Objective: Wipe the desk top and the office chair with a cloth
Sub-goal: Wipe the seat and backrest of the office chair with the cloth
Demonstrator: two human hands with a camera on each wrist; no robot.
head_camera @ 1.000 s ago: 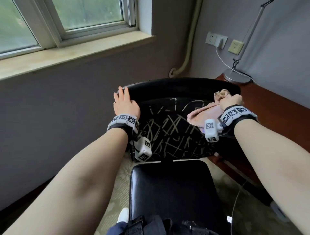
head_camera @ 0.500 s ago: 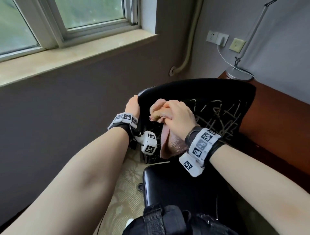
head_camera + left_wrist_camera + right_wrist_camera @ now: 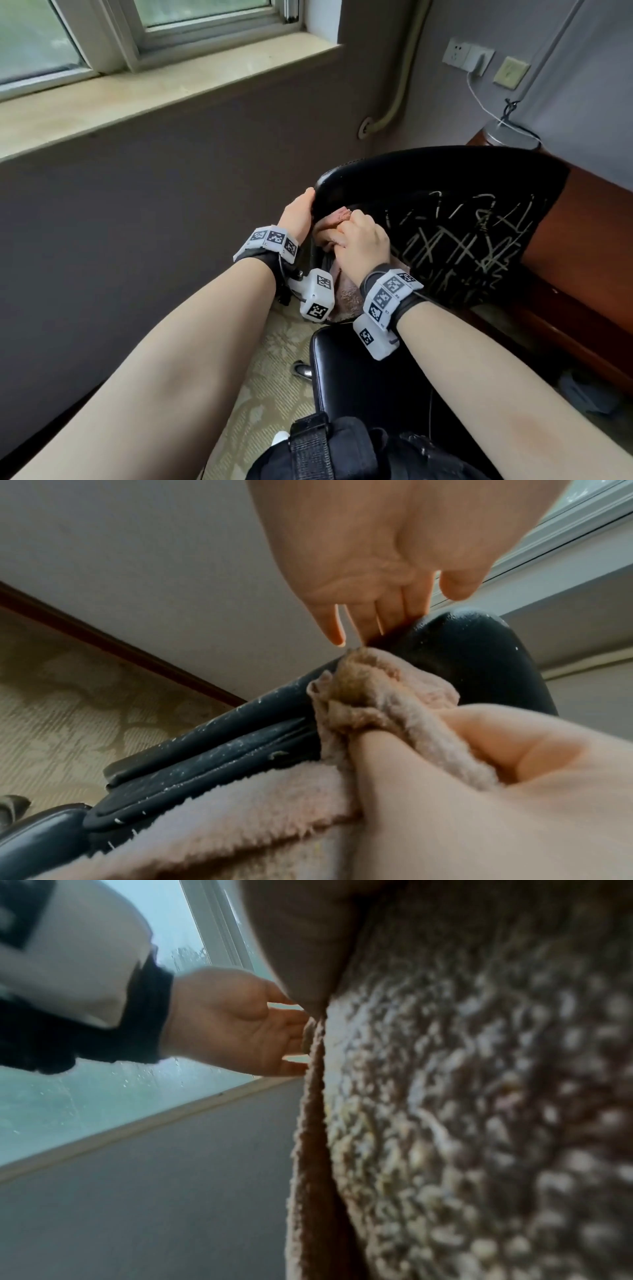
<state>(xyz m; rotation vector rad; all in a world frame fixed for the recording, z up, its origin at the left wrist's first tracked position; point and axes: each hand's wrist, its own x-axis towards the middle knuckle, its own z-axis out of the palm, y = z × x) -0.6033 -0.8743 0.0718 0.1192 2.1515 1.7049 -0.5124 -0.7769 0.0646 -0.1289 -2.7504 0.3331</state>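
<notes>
A black office chair (image 3: 445, 212) with a scribble-patterned backrest stands before me, its seat (image 3: 359, 370) nearest. My right hand (image 3: 363, 240) grips a bunched pink cloth (image 3: 337, 222) against the backrest's left edge. The cloth (image 3: 369, 696) hangs down past my wrist and fills the right wrist view (image 3: 479, 1110). My left hand (image 3: 298, 212) rests with straight fingers on the chair's top left corner (image 3: 472, 642), just left of the cloth. The brown desk top (image 3: 589, 233) lies to the right, behind the chair.
A grey wall and window sill (image 3: 137, 99) run along the left. A lamp base (image 3: 510, 135) stands on the desk's far corner with a white cable to a wall socket (image 3: 476, 60). Patterned carpet (image 3: 274, 377) shows beside the seat.
The right hand has carried the cloth from the backrest's top right across to its left edge, close to the left hand. The chair has turned, and the left hand stays on the corner.
</notes>
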